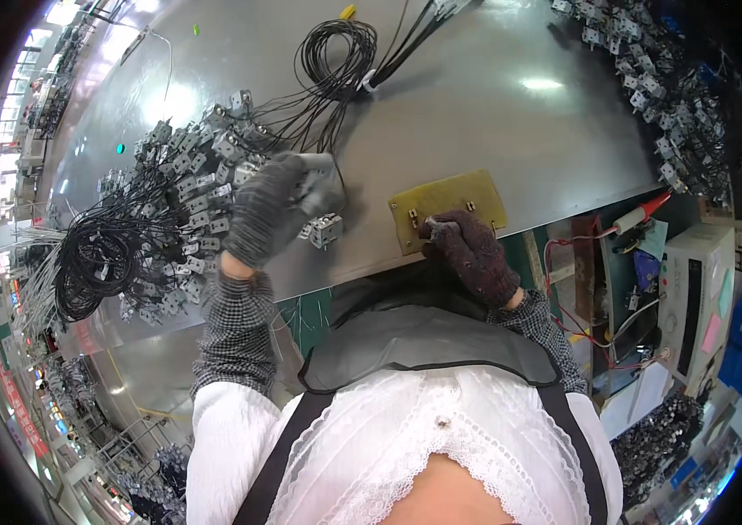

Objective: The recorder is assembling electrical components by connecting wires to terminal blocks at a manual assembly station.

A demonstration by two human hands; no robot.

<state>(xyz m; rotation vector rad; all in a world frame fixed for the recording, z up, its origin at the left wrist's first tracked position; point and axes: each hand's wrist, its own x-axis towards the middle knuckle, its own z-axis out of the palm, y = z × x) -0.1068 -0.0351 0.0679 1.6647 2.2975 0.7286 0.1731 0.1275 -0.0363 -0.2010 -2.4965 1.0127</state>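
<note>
Your blurred left hand (pixel 276 203) adjoins grey parts (pixel 199 206); your curled right hand (pixel 473 256), yellow plate (pixel 450 195). Grips indeterminable. Cable coil (pixel 362 58) beyond left.

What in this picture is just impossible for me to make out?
All in the head view:
Grey part at the left hand: motion blur smears its shape.
Fingertips of the right hand: turned under, so the hand itself hides anything beneath them at the yellow board.
Pale piece atop the black cables: cut off by the upper edge.
Right-hand heap of metal parts: its outer side darkens into the fisheye rim.
</note>
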